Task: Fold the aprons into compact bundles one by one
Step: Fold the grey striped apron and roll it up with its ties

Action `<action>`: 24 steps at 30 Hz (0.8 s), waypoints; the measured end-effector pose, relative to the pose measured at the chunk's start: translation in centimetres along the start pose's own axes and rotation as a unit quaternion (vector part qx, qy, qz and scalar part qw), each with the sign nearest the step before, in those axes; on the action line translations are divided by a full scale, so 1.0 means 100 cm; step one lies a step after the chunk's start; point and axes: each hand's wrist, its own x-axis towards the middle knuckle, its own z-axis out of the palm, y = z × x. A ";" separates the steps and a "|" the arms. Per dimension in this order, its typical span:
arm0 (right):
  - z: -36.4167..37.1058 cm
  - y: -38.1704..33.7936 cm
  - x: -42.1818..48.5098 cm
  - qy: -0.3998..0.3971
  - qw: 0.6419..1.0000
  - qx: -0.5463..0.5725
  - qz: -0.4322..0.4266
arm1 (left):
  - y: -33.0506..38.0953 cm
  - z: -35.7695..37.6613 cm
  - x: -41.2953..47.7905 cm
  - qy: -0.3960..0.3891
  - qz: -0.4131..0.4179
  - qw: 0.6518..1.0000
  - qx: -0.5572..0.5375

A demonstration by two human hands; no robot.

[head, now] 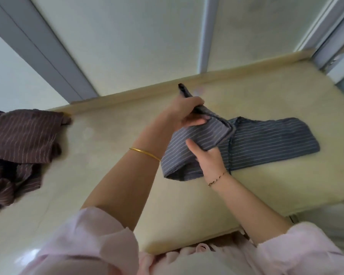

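Grey striped apron (246, 143) lies partly folded on a cream surface (111, 135), the left hand (184, 113) gripping its raised strap end, the right hand (208, 155) pinching a folded edge, beside brown striped aprons (18, 141) heaped at left.

A blue-grey apron (266, 143) of matt woven cloth with thin pale stripes lies on a smooth, glossy cream tabletop (111, 139). Brown aprons (20, 135) are the same striped matt cloth. A shiny gold metal bangle (145, 153) circles one wrist.
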 end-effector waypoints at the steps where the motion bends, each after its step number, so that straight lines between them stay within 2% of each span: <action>1: -0.011 -0.006 0.004 0.109 0.994 0.018 -0.011 | 0.002 0.021 0.004 -0.038 0.046 0.998 0.026; 3: -0.046 -0.020 0.017 0.280 0.959 0.012 -0.035 | 0.001 0.048 0.017 -0.058 0.160 0.973 0.155; 5: -0.090 -0.025 0.031 0.367 0.929 -0.041 -0.030 | -0.008 0.049 0.040 0.006 0.240 0.903 0.357; 6: -0.115 -0.021 0.036 0.394 0.916 -0.075 -0.008 | -0.015 0.044 0.054 0.033 0.229 0.867 0.441; 8: -0.150 -0.008 0.045 0.410 0.900 -0.138 0.054 | -0.036 0.024 0.076 0.037 0.143 0.813 0.563; 10: -0.165 0.004 0.046 0.401 0.894 -0.176 0.092 | -0.057 0.011 0.086 0.000 0.076 0.775 0.627; 11: -0.167 0.006 0.047 0.396 0.892 -0.194 0.097 | -0.063 0.007 0.087 -0.018 0.069 0.764 0.642; 15: -0.157 0.003 0.056 0.384 0.886 -0.242 0.087 | -0.070 -0.001 0.077 -0.050 0.052 0.773 0.630; 17: -0.144 0.001 0.065 0.357 0.896 -0.258 0.067 | -0.070 -0.012 0.070 -0.085 -0.004 0.754 0.651; 19: -0.121 -0.002 0.077 0.277 0.920 -0.274 0.039 | -0.069 -0.033 0.059 -0.126 -0.153 0.764 0.614; 21: -0.094 -0.006 0.088 0.166 0.949 -0.268 0.018 | -0.070 -0.055 0.045 -0.177 -0.320 0.776 0.514; 22: -0.082 -0.007 0.092 0.115 0.957 -0.266 0.016 | -0.070 -0.062 0.036 -0.203 -0.380 0.769 0.472; 24: -0.063 -0.008 0.101 0.051 0.954 -0.295 0.022 | -0.073 -0.075 0.027 -0.205 -0.405 0.771 0.446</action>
